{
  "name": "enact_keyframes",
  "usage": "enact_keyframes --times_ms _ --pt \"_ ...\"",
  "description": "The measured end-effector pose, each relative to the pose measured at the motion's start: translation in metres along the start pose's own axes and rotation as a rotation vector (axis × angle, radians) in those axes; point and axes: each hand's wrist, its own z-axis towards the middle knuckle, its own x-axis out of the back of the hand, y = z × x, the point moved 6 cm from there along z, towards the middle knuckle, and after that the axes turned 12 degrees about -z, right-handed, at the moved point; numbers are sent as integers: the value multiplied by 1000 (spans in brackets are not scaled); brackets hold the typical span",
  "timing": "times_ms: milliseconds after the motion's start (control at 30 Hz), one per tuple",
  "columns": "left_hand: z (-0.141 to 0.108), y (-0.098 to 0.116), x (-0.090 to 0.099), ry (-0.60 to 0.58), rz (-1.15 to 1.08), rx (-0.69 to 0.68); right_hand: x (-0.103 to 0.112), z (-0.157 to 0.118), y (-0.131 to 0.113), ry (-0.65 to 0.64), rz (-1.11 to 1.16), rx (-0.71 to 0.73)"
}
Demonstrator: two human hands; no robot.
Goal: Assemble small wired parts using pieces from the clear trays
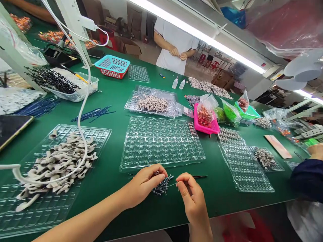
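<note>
My left hand (145,186) is closed in a pinch above the table, around a small piece mostly hidden by the fingers. Across a short gap, my right hand (193,198) pinches the end of something thin, too small to name. Under and between my hands lies a little heap of small dark-blue and grey parts (163,187). A thin dark pointed tool (200,176) rests just beyond my right hand. Directly ahead is a clear moulded tray (161,143), with a few small pinkish-beige parts (192,128) in cavities at its far right corner.
Grey-beige curved parts (60,159) are heaped on a left tray, crossed by a white cable (87,101). A second heap (152,103) sits behind. A pink basket (210,128) and another tray (242,161) stand right. A person (175,43) stands opposite; a dark sleeve (306,178) shows right.
</note>
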Motion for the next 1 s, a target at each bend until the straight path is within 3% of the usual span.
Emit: enact_keyframes --times_ms 167,367,667,1000 --pt "-3 -2 -8 -83 -61 66 -15 -3 -11 11 31 92" --pt "0 -11 -6 -55 -79 84 -22 -3 -9 116 30 85" --pt "3 -13 -5 9 -212 153 -16 -1 -15 125 -56 241" --pt "3 -23 -5 -7 -321 213 -22 2 -8 181 -56 264"
